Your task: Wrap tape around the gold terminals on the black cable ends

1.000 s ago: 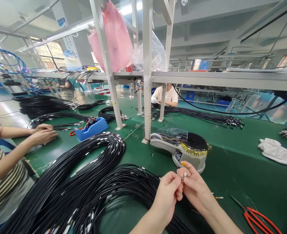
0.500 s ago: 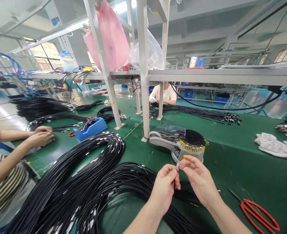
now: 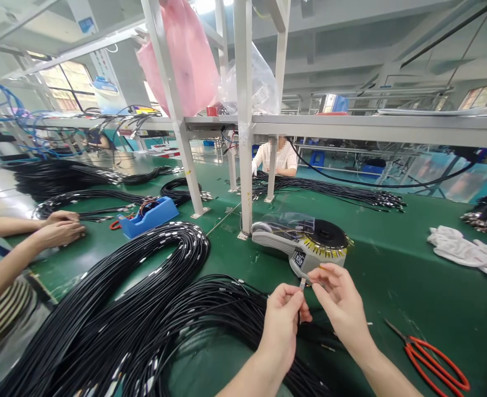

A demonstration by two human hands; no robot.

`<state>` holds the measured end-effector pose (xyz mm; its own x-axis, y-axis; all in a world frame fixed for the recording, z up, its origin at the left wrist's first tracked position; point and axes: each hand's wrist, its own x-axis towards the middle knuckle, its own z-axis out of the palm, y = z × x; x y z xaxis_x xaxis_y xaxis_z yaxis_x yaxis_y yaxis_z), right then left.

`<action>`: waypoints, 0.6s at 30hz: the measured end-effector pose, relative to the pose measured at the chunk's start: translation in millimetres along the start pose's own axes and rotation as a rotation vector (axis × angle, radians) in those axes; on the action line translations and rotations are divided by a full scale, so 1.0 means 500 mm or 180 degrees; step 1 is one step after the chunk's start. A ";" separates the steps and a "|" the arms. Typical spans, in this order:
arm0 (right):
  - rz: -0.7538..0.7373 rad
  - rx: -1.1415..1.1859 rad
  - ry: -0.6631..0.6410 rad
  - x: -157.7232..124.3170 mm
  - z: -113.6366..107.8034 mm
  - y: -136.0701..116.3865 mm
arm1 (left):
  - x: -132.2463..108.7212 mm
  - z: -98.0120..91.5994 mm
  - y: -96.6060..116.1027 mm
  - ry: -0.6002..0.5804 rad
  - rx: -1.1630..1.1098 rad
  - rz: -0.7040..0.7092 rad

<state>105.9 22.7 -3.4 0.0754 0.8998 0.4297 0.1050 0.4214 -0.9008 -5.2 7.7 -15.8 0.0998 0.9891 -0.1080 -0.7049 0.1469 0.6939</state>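
Note:
In my left hand (image 3: 283, 317), closed thumb against fingers, is a black cable whose small silvery connector (image 3: 302, 283) points up past the fingertips. My right hand (image 3: 340, 298) is just right of that connector, its fingers curled and the thumb apart from the connector. A small yellowish spot shows by its index finger; what the fingers pinch is too small to make out. Just beyond both hands stands a grey tape dispenser (image 3: 274, 237) with a black wheel and yellow pieces around its rim. Under my left forearm runs a bundle of black cables (image 3: 214, 300).
Red-handled scissors (image 3: 436, 358) lie right of my hands, white gloves (image 3: 462, 248) farther back. A larger cable bundle (image 3: 144, 286) and a blue tape holder (image 3: 150, 216) are left. A co-worker's hands (image 3: 61, 227) rest at the left edge. White shelf posts (image 3: 245, 165) rise ahead.
My right hand has drawn slightly away from the connector, which now shows more clearly. The yellow strip by my right fingers is less visible. The view has shifted a little.

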 end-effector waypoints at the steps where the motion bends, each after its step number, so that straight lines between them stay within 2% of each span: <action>1: 0.0051 0.0098 -0.0066 0.001 0.001 -0.002 | 0.000 0.000 0.000 -0.0018 0.0002 -0.0011; 4: 0.0117 0.0189 -0.0156 0.001 0.005 -0.004 | 0.000 0.000 -0.003 -0.0021 0.0047 -0.0025; 10: 0.0081 -0.0281 -0.0182 -0.007 0.001 0.002 | -0.001 0.000 0.000 -0.0012 0.0257 0.0128; 15: 0.0520 0.0218 -0.0554 -0.006 -0.003 -0.001 | 0.001 -0.003 0.019 0.0167 0.0536 0.0268; 18: 0.0716 0.0496 -0.0586 -0.007 0.004 0.004 | 0.001 -0.003 0.021 0.0156 0.0512 0.0260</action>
<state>103.6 20.4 -6.8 -0.1025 0.9716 0.2132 -0.0479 0.2093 -0.9767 -13.6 9.9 -9.4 0.0097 0.9969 -0.0784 -0.5874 0.0691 0.8063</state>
